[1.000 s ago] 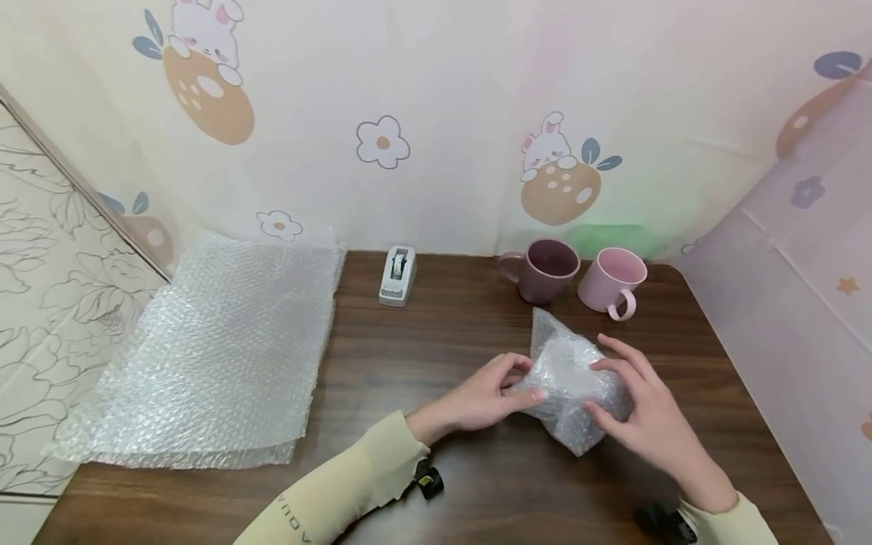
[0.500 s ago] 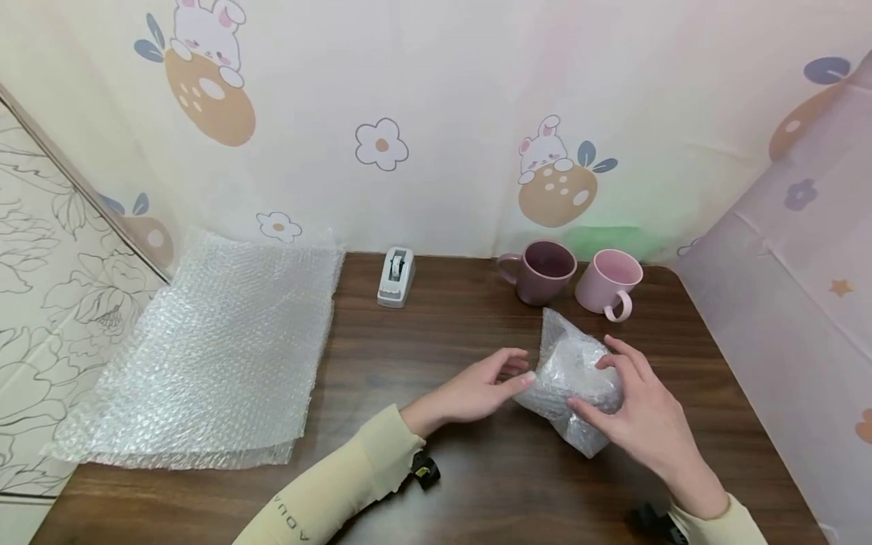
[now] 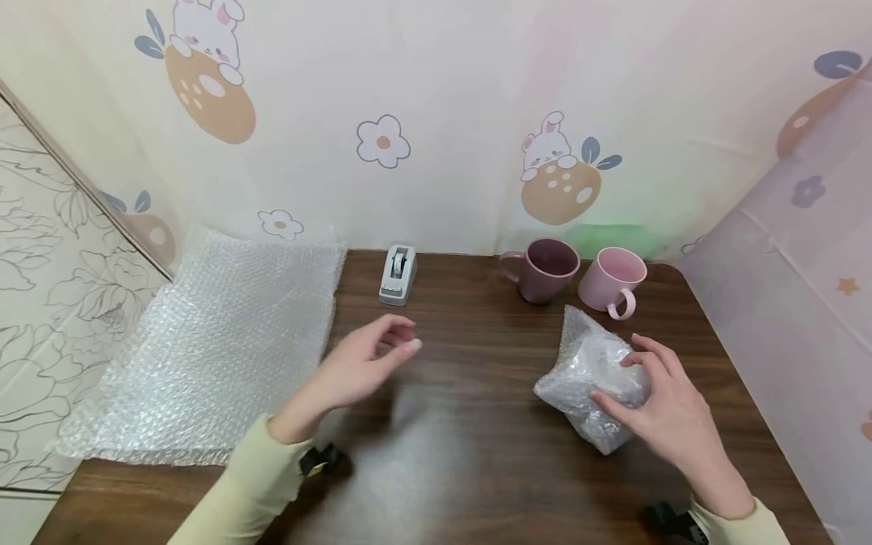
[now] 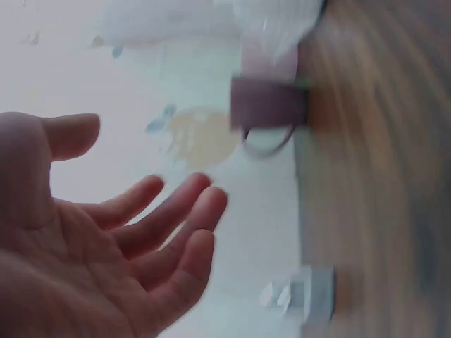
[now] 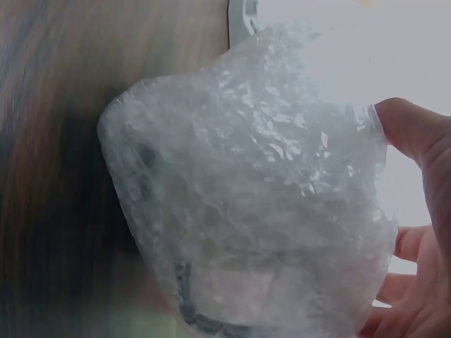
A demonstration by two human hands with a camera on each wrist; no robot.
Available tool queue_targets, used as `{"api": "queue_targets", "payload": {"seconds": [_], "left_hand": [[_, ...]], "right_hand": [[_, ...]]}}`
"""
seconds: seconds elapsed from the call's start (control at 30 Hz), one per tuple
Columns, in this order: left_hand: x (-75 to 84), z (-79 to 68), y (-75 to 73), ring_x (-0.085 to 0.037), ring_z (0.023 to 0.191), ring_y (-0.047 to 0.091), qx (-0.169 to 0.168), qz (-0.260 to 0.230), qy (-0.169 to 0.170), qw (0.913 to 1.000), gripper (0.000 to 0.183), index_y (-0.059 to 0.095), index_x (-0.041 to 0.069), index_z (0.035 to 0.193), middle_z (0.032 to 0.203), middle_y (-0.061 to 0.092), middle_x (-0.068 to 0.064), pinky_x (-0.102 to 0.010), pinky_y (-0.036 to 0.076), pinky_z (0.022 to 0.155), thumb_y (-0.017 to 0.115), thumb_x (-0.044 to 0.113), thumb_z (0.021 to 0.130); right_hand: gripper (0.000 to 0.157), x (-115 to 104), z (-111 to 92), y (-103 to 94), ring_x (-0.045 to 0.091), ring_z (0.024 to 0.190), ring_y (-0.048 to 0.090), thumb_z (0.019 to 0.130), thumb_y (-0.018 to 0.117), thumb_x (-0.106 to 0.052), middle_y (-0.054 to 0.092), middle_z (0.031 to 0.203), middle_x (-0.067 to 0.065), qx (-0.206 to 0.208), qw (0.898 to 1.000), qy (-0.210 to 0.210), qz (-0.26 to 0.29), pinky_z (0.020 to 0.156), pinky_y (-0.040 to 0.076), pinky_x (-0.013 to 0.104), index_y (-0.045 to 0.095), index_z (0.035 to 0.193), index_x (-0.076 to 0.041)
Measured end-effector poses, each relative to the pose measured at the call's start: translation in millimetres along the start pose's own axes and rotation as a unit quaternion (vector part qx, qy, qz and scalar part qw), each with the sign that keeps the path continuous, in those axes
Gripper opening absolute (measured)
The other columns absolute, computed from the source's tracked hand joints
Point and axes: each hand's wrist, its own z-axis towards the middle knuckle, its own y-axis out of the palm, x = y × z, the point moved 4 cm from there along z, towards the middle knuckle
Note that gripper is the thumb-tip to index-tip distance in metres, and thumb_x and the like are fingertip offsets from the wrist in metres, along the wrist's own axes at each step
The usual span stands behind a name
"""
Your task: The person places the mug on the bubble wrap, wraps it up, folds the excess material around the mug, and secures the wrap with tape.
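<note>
A crumpled bubble-wrap bundle stands on the right part of the table. My right hand holds it from the right, thumb in front and fingers behind. In the right wrist view the bundle fills most of the picture; what is inside cannot be made out, though a dark curved line shows through. My left hand hovers over the table left of centre, holding nothing, its fingers loosely bent. Just beyond it sits a white tape dispenser, blurred in the left wrist view.
Bubble-wrap sheets lie stacked on the left of the dark wooden table. At the back right, behind the bundle, stand a plum mug and a pink mug. A patterned cloth hangs along the rear edge.
My left hand has let go of the bundle and moved left toward the tape dispenser. The bundle has shifted slightly right and turned, with my right hand still on it.
</note>
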Motion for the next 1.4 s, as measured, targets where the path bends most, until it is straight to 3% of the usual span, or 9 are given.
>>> {"api": "queue_targets", "payload": {"seconds": [0.23,0.37,0.47,0.67,0.87,0.97,1.17,1.27,1.4], "left_hand": [[-33.9,-36.4,-60.3,-0.019,0.095,0.065,0.011,0.105,-0.059,0.9926,0.041,0.065,0.013,0.116,0.103,0.069,-0.001,-0.043,0.053,0.082,0.054,0.049,0.1],[-58.3,-45.0,-86.8,-0.027,0.097,0.065,0.021,0.125,-0.089,0.988,0.038,0.065,0.009,0.115,0.106,0.069,-0.007,-0.046,0.053,0.08,0.053,0.043,0.102],[-75.1,-45.4,-97.7,-0.03,0.099,0.066,0.015,0.141,-0.105,0.9843,0.038,0.064,0.006,0.115,0.108,0.069,-0.011,-0.048,0.053,0.079,0.055,0.04,0.102],[-100.2,-35.5,-92.8,-0.032,0.096,0.064,-0.022,0.192,-0.143,0.9708,0.063,0.059,0.0,0.123,0.107,0.067,-0.014,-0.05,0.051,0.078,0.059,0.056,0.094],[-112.6,-28.5,-81.8,-0.032,0.09,0.061,-0.026,0.247,-0.171,0.9535,0.084,0.054,-0.003,0.121,0.102,0.062,-0.016,-0.048,0.051,0.073,0.067,0.07,0.081],[-116.0,-30.1,-79.1,-0.028,0.086,0.059,-0.028,0.245,-0.179,0.9525,0.074,0.057,-0.001,0.115,0.1,0.061,-0.013,-0.044,0.05,0.069,0.069,0.065,0.082],[-116.4,-32.6,-81.7,-0.022,0.073,0.058,-0.017,0.221,-0.155,0.9629,0.025,0.068,0.006,0.09,0.085,0.064,-0.007,-0.039,0.047,0.06,0.061,0.03,0.092],[-115.4,-33.0,-86.3,-0.02,0.07,0.058,0.006,0.215,-0.14,0.9667,0.018,0.068,0.008,0.086,0.081,0.065,-0.005,-0.038,0.047,0.06,0.058,0.021,0.091],[-110.8,-35.9,-92.8,-0.026,0.079,0.064,0.048,0.201,-0.113,0.9719,0.016,0.068,0.006,0.09,0.09,0.069,-0.01,-0.044,0.051,0.068,0.058,0.018,0.091]], "right_hand": [[0.059,22.7,-1.9,-14.0,0.046,0.123,0.045,0.07,0.089,-0.04,0.047,0.141,0.02,-0.012,1.0,0.024,-0.002,0.081,0.04,0.06,0.058,0.104,-0.002],[0.061,38.5,-5.7,-22.2,0.049,0.123,0.043,0.071,0.089,-0.039,0.045,0.142,0.024,-0.01,0.999,0.045,-0.018,0.082,0.037,0.062,0.058,0.105,0.001],[0.061,50.4,-7.5,-28.2,0.052,0.122,0.041,0.073,0.088,-0.039,0.044,0.142,0.027,-0.013,0.998,0.057,-0.021,0.084,0.035,0.063,0.057,0.106,0.002],[0.059,71.2,-7.9,-36.8,0.053,0.123,0.041,0.074,0.087,-0.037,0.046,0.14,0.029,-0.015,0.998,0.063,-0.014,0.088,0.033,0.063,0.056,0.106,0.002],[0.06,82.3,-11.3,-44.7,0.054,0.124,0.039,0.076,0.085,-0.04,0.045,0.139,0.03,-0.022,0.996,0.077,-0.024,0.09,0.032,0.066,0.056,0.108,0.003],[0.062,87.9,-14.8,-48.0,0.055,0.124,0.038,0.078,0.083,-0.041,0.044,0.139,0.03,-0.028,0.995,0.09,-0.031,0.091,0.031,0.067,0.056,0.111,0.004],[0.062,97.8,-20.7,-54.6,0.056,0.122,0.038,0.079,0.082,-0.04,0.044,0.137,0.033,-0.028,0.993,0.108,-0.032,0.095,0.029,0.068,0.055,0.112,0.005],[0.063,100.0,-21.7,-55.9,0.056,0.123,0.037,0.081,0.081,-0.04,0.043,0.138,0.033,-0.035,0.993,0.108,-0.033,0.095,0.028,0.069,0.054,0.115,0.005],[0.062,99.8,-20.3,-55.7,0.056,0.122,0.037,0.083,0.08,-0.038,0.042,0.137,0.034,-0.046,0.994,0.096,-0.029,0.093,0.028,0.069,0.053,0.12,0.004]]}}
